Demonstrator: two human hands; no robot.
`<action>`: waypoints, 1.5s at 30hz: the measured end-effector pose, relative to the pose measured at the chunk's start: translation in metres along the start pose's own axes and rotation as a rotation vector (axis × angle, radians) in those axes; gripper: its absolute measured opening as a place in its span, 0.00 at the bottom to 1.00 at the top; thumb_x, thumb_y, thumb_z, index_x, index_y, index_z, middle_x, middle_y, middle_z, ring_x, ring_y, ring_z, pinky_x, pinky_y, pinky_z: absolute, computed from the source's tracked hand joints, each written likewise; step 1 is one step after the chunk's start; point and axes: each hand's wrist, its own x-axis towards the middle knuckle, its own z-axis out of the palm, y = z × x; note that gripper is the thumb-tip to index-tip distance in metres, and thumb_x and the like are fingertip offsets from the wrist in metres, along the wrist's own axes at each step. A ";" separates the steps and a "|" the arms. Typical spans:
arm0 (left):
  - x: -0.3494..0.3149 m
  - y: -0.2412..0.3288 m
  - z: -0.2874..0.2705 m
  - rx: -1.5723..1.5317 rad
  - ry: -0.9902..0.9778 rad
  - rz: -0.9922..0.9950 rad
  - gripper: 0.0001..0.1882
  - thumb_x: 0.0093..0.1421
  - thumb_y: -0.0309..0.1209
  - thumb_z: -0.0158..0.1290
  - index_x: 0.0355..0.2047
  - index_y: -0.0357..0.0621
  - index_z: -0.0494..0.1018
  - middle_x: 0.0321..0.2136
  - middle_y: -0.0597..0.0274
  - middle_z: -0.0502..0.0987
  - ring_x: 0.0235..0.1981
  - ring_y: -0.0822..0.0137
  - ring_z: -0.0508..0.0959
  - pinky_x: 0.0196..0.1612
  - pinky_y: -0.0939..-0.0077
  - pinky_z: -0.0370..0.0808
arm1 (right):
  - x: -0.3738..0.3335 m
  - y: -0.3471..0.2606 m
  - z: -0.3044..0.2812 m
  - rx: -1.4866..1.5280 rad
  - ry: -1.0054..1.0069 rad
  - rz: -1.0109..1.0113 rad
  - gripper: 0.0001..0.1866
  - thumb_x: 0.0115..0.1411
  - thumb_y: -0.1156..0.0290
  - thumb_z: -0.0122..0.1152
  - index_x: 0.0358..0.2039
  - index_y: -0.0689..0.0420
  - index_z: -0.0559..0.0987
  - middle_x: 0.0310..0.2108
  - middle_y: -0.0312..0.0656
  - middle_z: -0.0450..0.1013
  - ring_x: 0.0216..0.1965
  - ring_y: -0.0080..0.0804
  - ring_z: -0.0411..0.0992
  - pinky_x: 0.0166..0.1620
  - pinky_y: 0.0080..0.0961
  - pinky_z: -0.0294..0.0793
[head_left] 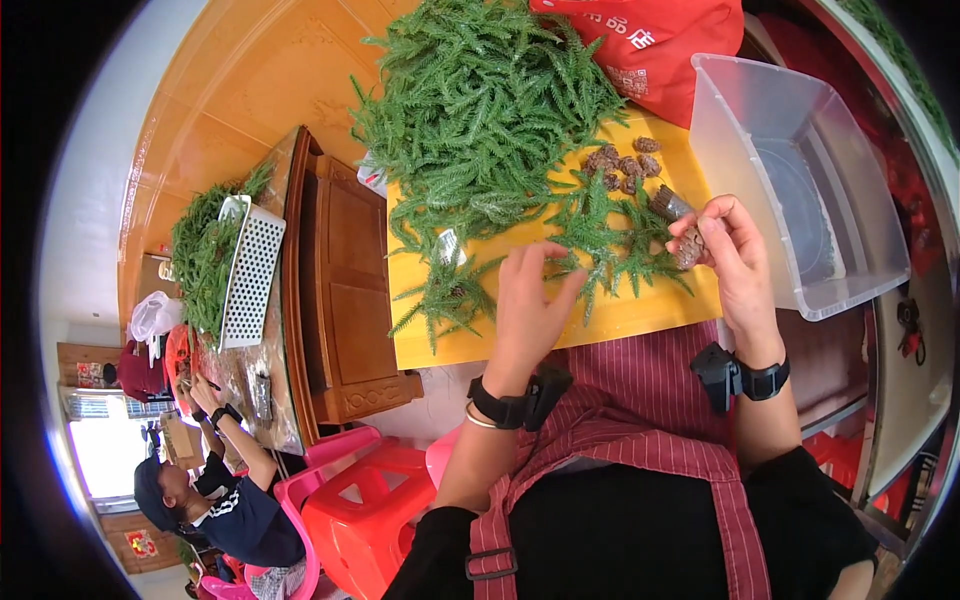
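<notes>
My right hand (737,250) pinches a brown pine cone (689,247) between thumb and fingers, above the right side of the yellow tabletop (650,312). Just beyond the cone lies a dark, tube-like bundle (671,204); I cannot make out what it is. My left hand (530,300) hovers at the table's near side, its fingers apart and holding nothing. Beside it lie loose artificial fir sprigs (597,240) and, to its left, another green sprig (446,298). Several more pine cones (628,166) sit in a group farther back.
A big heap of green sprigs (480,110) covers the far left of the table. Behind stands a red bag (665,50); at right, a clear plastic bin (800,190). Red stools (365,510) stand at lower left. Another person (235,510) works at a side table with a white perforated basket (252,275).
</notes>
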 end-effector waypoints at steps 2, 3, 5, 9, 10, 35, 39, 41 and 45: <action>0.000 0.007 0.003 0.138 -0.021 0.081 0.19 0.46 0.31 0.58 0.38 0.42 0.69 0.39 0.57 0.69 0.42 0.58 0.68 0.44 0.68 0.64 | 0.001 0.004 -0.002 -0.014 0.018 0.001 0.05 0.61 0.67 0.45 0.31 0.54 0.65 0.31 0.39 0.71 0.29 0.22 0.71 0.31 0.14 0.68; 0.000 0.009 0.003 0.189 -0.049 0.128 0.21 0.43 0.32 0.60 0.38 0.43 0.70 0.39 0.57 0.69 0.42 0.57 0.68 0.45 0.67 0.63 | 0.001 0.005 -0.002 -0.015 0.023 0.019 0.06 0.61 0.66 0.45 0.31 0.54 0.66 0.31 0.38 0.71 0.29 0.22 0.70 0.31 0.14 0.68; -0.001 0.015 0.006 0.240 -0.078 0.175 0.23 0.39 0.32 0.62 0.38 0.43 0.70 0.39 0.57 0.69 0.42 0.56 0.67 0.45 0.66 0.63 | 0.001 0.005 -0.002 -0.014 0.028 0.036 0.06 0.61 0.66 0.46 0.32 0.54 0.66 0.31 0.38 0.71 0.30 0.21 0.70 0.32 0.14 0.67; -0.002 0.021 0.008 0.354 -0.052 0.154 0.25 0.36 0.32 0.63 0.38 0.44 0.71 0.39 0.62 0.70 0.44 0.59 0.66 0.47 0.65 0.60 | 0.002 0.004 -0.003 -0.056 0.008 0.031 0.06 0.60 0.66 0.46 0.32 0.54 0.66 0.30 0.38 0.71 0.30 0.21 0.70 0.32 0.14 0.68; -0.002 0.022 0.008 0.355 -0.062 0.134 0.25 0.37 0.32 0.62 0.38 0.44 0.71 0.39 0.63 0.70 0.45 0.60 0.66 0.48 0.65 0.59 | 0.002 0.003 -0.003 -0.069 -0.001 0.026 0.06 0.60 0.66 0.46 0.32 0.54 0.66 0.30 0.38 0.71 0.30 0.21 0.70 0.32 0.14 0.67; 0.018 0.024 0.053 0.506 -0.103 0.259 0.12 0.40 0.27 0.58 0.29 0.45 0.71 0.24 0.63 0.70 0.31 0.61 0.71 0.37 0.67 0.66 | -0.005 -0.001 -0.005 -0.184 0.002 0.018 0.06 0.60 0.66 0.48 0.32 0.54 0.67 0.31 0.35 0.71 0.31 0.18 0.68 0.33 0.14 0.67; 0.020 0.023 0.047 0.313 -0.040 0.280 0.06 0.43 0.26 0.56 0.24 0.43 0.73 0.22 0.61 0.72 0.26 0.61 0.72 0.32 0.68 0.67 | -0.007 -0.004 -0.004 -0.156 0.019 0.011 0.05 0.60 0.68 0.48 0.32 0.55 0.68 0.31 0.35 0.71 0.30 0.16 0.67 0.32 0.13 0.66; 0.022 0.019 0.041 0.177 -0.041 0.264 0.05 0.44 0.26 0.56 0.23 0.41 0.73 0.22 0.60 0.72 0.25 0.61 0.72 0.30 0.69 0.68 | -0.007 -0.005 -0.002 -0.119 0.041 0.015 0.05 0.59 0.69 0.49 0.31 0.57 0.68 0.30 0.35 0.71 0.29 0.14 0.65 0.31 0.12 0.65; 0.026 0.021 0.034 -0.083 -0.032 0.174 0.04 0.49 0.27 0.54 0.24 0.39 0.73 0.23 0.58 0.71 0.23 0.63 0.72 0.27 0.74 0.68 | -0.010 -0.008 -0.003 -0.140 0.003 -0.020 0.05 0.59 0.70 0.48 0.31 0.57 0.68 0.31 0.36 0.71 0.30 0.16 0.66 0.33 0.14 0.66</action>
